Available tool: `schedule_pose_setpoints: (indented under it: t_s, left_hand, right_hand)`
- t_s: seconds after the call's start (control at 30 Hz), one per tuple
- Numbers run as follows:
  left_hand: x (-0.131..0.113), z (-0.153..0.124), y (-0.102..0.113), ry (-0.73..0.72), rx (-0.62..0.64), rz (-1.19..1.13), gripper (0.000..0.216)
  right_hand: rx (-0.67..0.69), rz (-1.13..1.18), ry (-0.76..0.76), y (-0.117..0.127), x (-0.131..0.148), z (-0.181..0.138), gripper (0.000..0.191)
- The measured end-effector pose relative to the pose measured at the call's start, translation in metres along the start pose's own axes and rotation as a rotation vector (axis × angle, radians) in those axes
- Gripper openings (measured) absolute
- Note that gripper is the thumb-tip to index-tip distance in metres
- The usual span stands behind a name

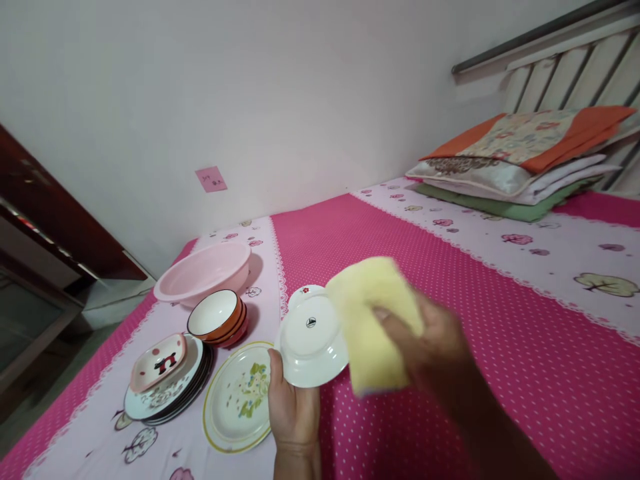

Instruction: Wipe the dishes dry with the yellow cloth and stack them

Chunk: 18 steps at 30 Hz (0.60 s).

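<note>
Holding a white dish (313,343) — left hand (296,407); a yellow cloth (367,307) — right hand (431,339).

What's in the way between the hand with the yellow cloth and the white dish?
Only the yellow cloth in the right hand, hiding part of the white dish that the left hand holds. Nothing else visible is in between.

Bed's looking kinda full tbh, its pink spotted cover (325,233) is carrying a basin (203,275), stacked bowls (216,317) beside it, stacked plates (163,400), a yellow-rimmed plate (244,403) and, well apart, piled cushions (520,163).
</note>
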<state>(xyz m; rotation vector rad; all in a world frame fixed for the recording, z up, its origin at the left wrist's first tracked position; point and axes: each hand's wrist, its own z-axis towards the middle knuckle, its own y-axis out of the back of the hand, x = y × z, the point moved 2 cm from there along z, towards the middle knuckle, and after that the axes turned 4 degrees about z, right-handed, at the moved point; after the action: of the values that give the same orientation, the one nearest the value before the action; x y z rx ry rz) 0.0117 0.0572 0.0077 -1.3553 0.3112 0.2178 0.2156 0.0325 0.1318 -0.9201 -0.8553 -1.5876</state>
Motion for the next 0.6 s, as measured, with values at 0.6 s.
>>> schedule_pose_setpoints:
  t_s: [0.6]
  left_hand:
    - [-0.002,-0.002,-0.023,-0.104,-0.279,0.09,0.061]
  right_hand:
    - [0.459,-0.527,0.426,-0.018,-0.035,-0.025,0.042]
